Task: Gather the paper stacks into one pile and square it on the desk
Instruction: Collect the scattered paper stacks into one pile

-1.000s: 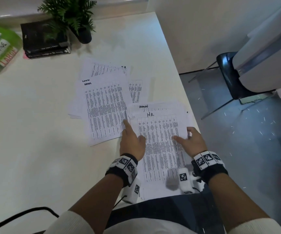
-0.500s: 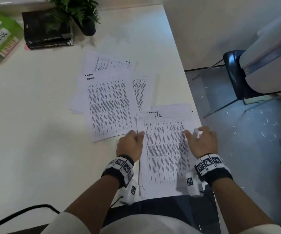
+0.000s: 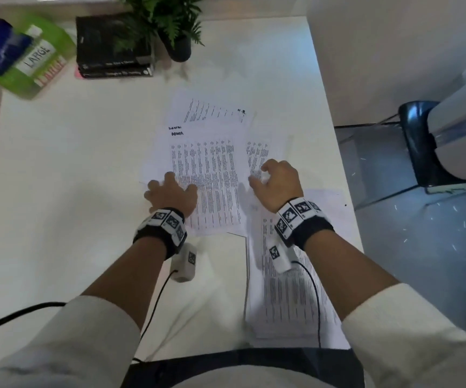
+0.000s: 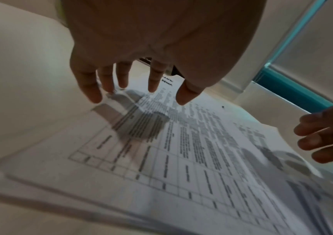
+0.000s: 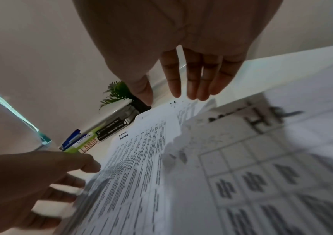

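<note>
Both hands are spread wide and hold nothing. Your left hand [image 3: 171, 193] hovers at the left edge of the far paper stack [image 3: 206, 175]; in the left wrist view its fingers [image 4: 153, 79] cast shadows on the top sheet but do not look pressed down. Your right hand [image 3: 278, 183] hangs at that stack's right edge, fingers straight. The far stack is fanned, with sheets skewed beneath the top page. The near paper stack [image 3: 290, 298] lies apart on the tabletop [image 3: 72, 191], by the front right corner under your right forearm.

Judged step: collect the far stack. Close both palms in from the sides so the stray lower sheets slide under the top page, then get fingers beneath the whole bundle. Pinching only the top page would likely leave sheets behind.
</note>
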